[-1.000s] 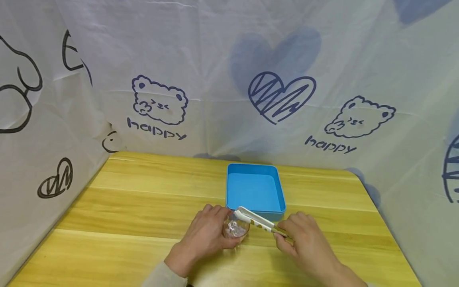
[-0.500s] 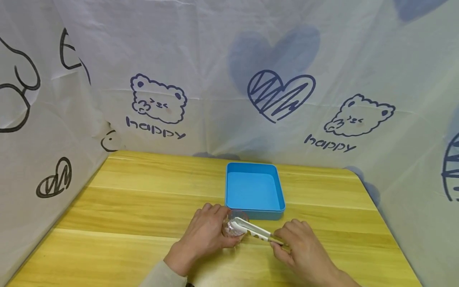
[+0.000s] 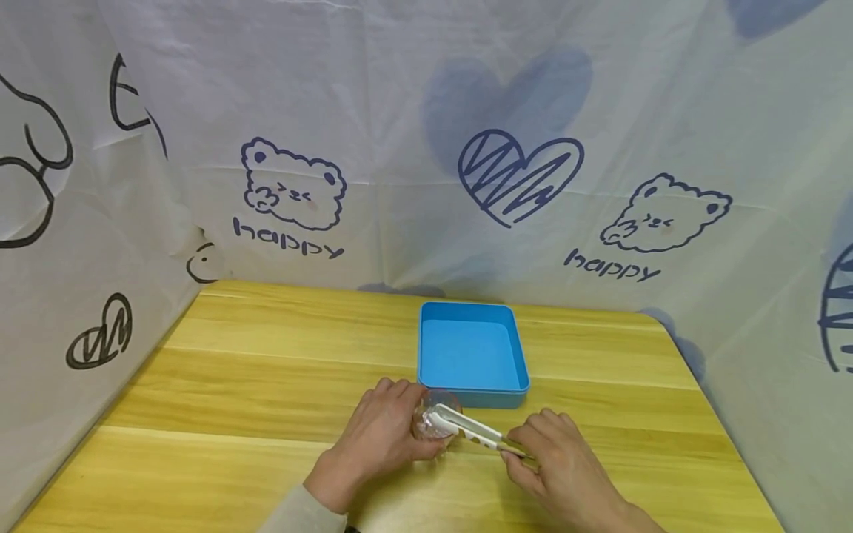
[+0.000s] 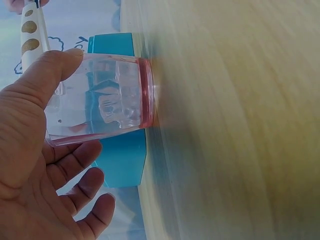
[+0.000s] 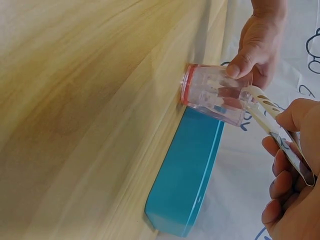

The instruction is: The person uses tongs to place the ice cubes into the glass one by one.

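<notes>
My left hand point(image 3: 380, 429) grips a clear cup point(image 5: 205, 90) with a pinkish-red base, its thumb and fingers round the side. The cup stands upright on the table. Clear, ice-like pieces point(image 4: 117, 105) lie toward its bottom in the left wrist view. In my right hand point(image 3: 563, 463) is a pair of tongs point(image 3: 476, 431), white with gold spots, pinched between thumb and fingers. The tongs slant down to the left, their tips within the cup's mouth. Whether the tips have hold of a piece I cannot tell.
Right behind the cup sits a shallow, open blue box point(image 3: 473, 359) with nothing in it. The wood-grain table point(image 3: 266, 385) ends at a white printed cloth point(image 3: 400, 111) at the back and sides.
The tongs have dipped from over the cup's rim into its mouth, the right hand shifting slightly left and down. My left hand and the cup stay in place.
</notes>
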`<state>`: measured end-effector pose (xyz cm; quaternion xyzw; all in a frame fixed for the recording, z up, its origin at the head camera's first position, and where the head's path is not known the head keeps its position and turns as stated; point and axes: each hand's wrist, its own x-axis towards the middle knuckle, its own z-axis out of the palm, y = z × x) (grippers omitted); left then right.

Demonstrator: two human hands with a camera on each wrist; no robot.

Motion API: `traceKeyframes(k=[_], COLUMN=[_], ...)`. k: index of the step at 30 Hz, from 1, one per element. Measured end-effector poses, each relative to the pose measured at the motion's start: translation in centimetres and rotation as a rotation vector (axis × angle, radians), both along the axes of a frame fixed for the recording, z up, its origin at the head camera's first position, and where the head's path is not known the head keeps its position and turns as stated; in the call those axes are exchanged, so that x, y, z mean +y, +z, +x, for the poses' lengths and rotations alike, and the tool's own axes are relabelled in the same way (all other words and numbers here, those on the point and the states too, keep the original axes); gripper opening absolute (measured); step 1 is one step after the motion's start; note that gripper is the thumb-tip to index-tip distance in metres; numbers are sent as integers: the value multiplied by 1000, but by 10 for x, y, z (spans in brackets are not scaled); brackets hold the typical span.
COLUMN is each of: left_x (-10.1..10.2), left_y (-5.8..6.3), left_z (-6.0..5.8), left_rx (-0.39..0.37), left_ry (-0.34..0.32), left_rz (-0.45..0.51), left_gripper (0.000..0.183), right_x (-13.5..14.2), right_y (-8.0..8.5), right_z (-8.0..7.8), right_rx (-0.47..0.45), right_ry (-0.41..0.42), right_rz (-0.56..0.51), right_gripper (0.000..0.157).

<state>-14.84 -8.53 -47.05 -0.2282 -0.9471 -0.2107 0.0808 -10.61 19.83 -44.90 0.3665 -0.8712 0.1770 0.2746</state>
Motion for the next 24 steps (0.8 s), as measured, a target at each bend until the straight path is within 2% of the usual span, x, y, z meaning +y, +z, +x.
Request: traceKeyframes(k=[8,15,20,24], left_x=[0,0,0,0], left_y=[-1,-2,-2,-1], left_z=[0,0,-1,0], left_rx=[-2,-2,2,-5], left_ry=[4,6,4,3], left_rz=[-2,-2,3,-2], left_gripper=[64,64,62,64], right_x=[0,0,-1,-1], right_y=[-2,-3,-4,-4], right_z=[1,0,0,0], right_rx=[6,7,13,5], right_ry=[-6,-10,-9,-44], right_rz=[-6,-6,-16,-40], right_gripper=[28,23,27,12])
